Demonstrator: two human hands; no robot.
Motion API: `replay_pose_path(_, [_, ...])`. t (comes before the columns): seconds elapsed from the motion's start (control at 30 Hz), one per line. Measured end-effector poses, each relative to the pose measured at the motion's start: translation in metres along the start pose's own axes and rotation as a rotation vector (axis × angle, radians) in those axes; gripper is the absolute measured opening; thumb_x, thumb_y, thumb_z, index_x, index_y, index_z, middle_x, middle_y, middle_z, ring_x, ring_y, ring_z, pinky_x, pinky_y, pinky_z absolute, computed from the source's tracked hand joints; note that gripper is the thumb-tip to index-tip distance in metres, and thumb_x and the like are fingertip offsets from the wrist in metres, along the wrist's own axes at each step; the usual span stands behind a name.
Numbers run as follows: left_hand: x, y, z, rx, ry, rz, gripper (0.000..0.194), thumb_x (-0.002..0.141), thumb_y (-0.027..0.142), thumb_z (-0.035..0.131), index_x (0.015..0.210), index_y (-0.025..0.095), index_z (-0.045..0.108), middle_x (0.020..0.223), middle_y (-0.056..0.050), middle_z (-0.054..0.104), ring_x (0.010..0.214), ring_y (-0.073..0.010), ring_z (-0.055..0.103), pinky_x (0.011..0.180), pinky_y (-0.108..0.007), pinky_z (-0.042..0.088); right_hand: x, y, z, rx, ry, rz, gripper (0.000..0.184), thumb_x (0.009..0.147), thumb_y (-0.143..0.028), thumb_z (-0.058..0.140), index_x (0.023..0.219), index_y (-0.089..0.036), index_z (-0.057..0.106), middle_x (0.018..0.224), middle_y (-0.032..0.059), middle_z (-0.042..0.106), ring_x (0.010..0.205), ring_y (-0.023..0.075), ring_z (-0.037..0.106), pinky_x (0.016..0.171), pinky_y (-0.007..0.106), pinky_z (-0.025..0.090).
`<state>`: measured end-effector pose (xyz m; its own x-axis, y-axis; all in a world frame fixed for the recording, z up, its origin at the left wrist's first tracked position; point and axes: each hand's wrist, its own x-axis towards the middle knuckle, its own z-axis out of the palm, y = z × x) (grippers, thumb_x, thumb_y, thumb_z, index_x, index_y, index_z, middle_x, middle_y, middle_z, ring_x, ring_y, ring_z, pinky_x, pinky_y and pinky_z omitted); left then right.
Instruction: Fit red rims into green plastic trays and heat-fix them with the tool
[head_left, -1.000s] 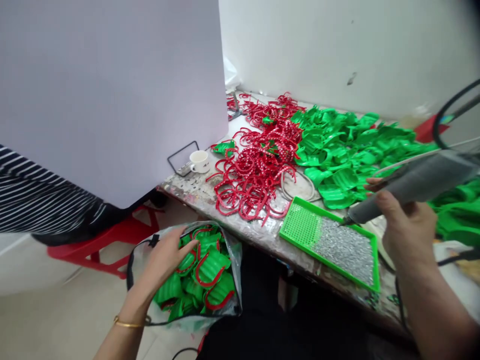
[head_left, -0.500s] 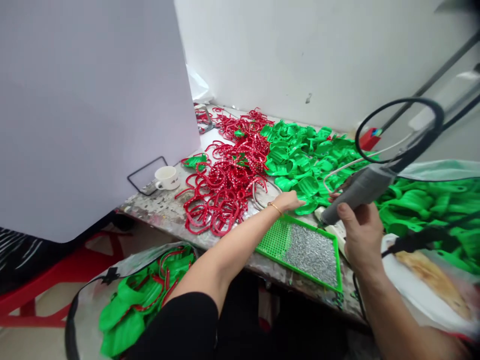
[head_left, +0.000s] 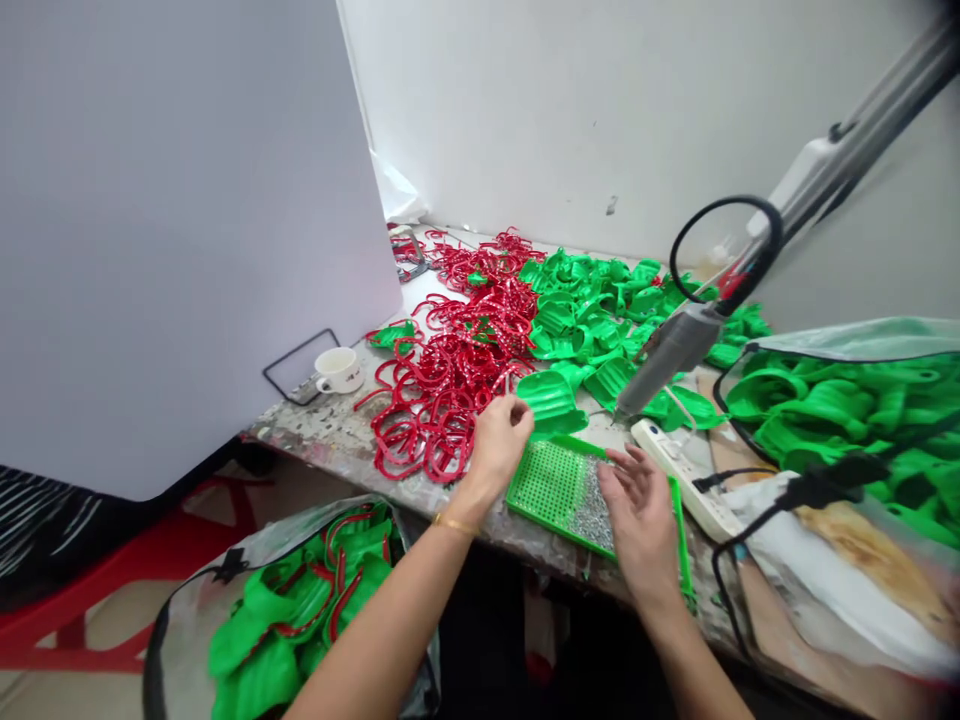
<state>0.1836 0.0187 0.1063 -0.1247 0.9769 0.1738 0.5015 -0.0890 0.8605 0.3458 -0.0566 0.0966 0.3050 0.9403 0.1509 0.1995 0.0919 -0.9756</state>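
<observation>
Looks like the left hand (head_left: 501, 440) has its fingers pinched on a green piece (head_left: 555, 405) by the edge, probably keeping its face clear, near the tray (head_left: 540, 485), while the right hand (head_left: 641, 510) hangs loosely open.

Left grip (head_left: 499, 440) pinching green piece (head_left: 555, 402), right grip (head_left: 641, 520) over tray (head_left: 549, 482)

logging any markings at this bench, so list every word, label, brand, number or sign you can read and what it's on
No text can be read.
Cup: small dark marks, too small to read; they may not be letters.
Power strip: any print is too small or blurred to read.
</observation>
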Motion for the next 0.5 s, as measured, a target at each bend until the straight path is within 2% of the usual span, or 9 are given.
replay_pose_path(0.07, [-0.034,-0.001,-0.016,-0.040,0.054,-0.015,0.010,0.082,0.022,0.049,0.082,0.018,0.058,0.083,-0.002,0.062,0.077,-0.0124,0.056,0.073,-0.025,0.042,0.000,0.002,0.017,0.053,-0.084,0.061,0.058,0.080,-0.044,0.060,0.129,-0.022,0.038,0.123,0.0119,0.054,0.108,0.0226,0.056,0.089,0.038,0.047])
replay_pose_path(0.13, [-0.067,-0.003,-0.026,-0.150,0.054,-0.049,0.008,0.082,0.025,0.052,0.082,0.019,0.057,0.081,-0.001,0.059,0.075,-0.0120,0.055,0.070,-0.024,0.042,0.000,0.002,0.030,0.018,-0.187,0.038,0.051,0.082,-0.045,0.058,0.126,-0.022,0.044,0.120,0.0097,0.057,0.109,0.0222,0.055,0.091,0.037,0.045])
replay_pose_path(0.23, [-0.104,-0.011,-0.040,-0.491,-0.018,-0.171,0.018,0.080,0.035,0.059,0.085,0.020,0.050,0.078,0.001,0.056,0.070,-0.0113,0.054,0.066,-0.024,0.041,0.000,-0.003,0.037,-0.091,-0.309,-0.036,0.036,0.084,-0.045,0.055,0.112,-0.021,0.057,0.111,0.0064,0.061,0.104,0.0213,0.055,0.090,0.034,0.042])
replay_pose_path(0.3, [-0.118,-0.021,-0.054,-0.759,-0.038,-0.286,0.024,0.084,0.043,0.053,0.087,0.020,0.047,0.082,0.000,0.058,0.072,-0.0119,0.057,0.068,-0.025,0.042,0.002,-0.011,0.035,-0.090,-0.441,-0.053,0.032,0.085,-0.044,0.055,0.106,-0.021,0.060,0.108,0.0046,0.062,0.099,0.0194,0.056,0.086,0.030,0.042])
replay_pose_path(0.33, [-0.123,-0.027,-0.062,-0.880,-0.065,-0.364,0.029,0.086,0.049,0.047,0.087,0.020,0.046,0.082,0.000,0.059,0.071,-0.0124,0.059,0.067,-0.025,0.042,0.004,-0.017,0.033,-0.077,-0.555,-0.048,0.029,0.085,-0.042,0.055,0.104,-0.021,0.061,0.105,0.0035,0.062,0.096,0.0181,0.056,0.083,0.028,0.042])
replay_pose_path(0.37, [-0.127,-0.033,-0.069,-0.991,-0.147,-0.455,0.036,0.087,0.054,0.040,0.088,0.019,0.047,0.080,-0.001,0.060,0.069,-0.0131,0.060,0.066,-0.026,0.042,0.006,-0.024,0.032,-0.073,-0.705,-0.033,0.026,0.085,-0.040,0.056,0.102,-0.021,0.062,0.102,0.0023,0.062,0.093,0.0168,0.056,0.081,0.026,0.043])
replay_pose_path(0.4, [-0.130,-0.039,-0.075,-1.086,-0.292,-0.546,0.046,0.087,0.061,0.033,0.091,0.019,0.049,0.078,-0.003,0.061,0.066,-0.0147,0.061,0.064,-0.027,0.043,0.007,-0.031,0.033,-0.083,-0.878,-0.010,0.023,0.085,-0.037,0.056,0.100,-0.021,0.063,0.097,0.0012,0.063,0.091,0.0155,0.056,0.079,0.024,0.042])
replay_pose_path(0.47, [-0.140,-0.049,-0.080,-1.226,-0.679,-0.670,0.067,0.082,0.072,0.022,0.098,0.015,0.054,0.077,-0.009,0.064,0.064,-0.0204,0.063,0.062,-0.032,0.044,0.007,-0.045,0.037,-0.120,-1.215,0.044,0.020,0.086,-0.033,0.056,0.097,-0.020,0.066,0.091,0.0003,0.064,0.086,0.0139,0.057,0.075,0.022,0.043])
replay_pose_path(0.5, [-0.146,-0.052,-0.079,-1.271,-0.847,-0.689,0.074,0.079,0.075,0.021,0.101,0.013,0.056,0.080,-0.013,0.066,0.067,-0.0239,0.064,0.064,-0.035,0.045,0.006,-0.050,0.041,-0.138,-1.354,0.063,0.020,0.085,-0.033,0.057,0.096,-0.019,0.067,0.088,0.0004,0.064,0.083,0.0135,0.057,0.073,0.021,0.043])
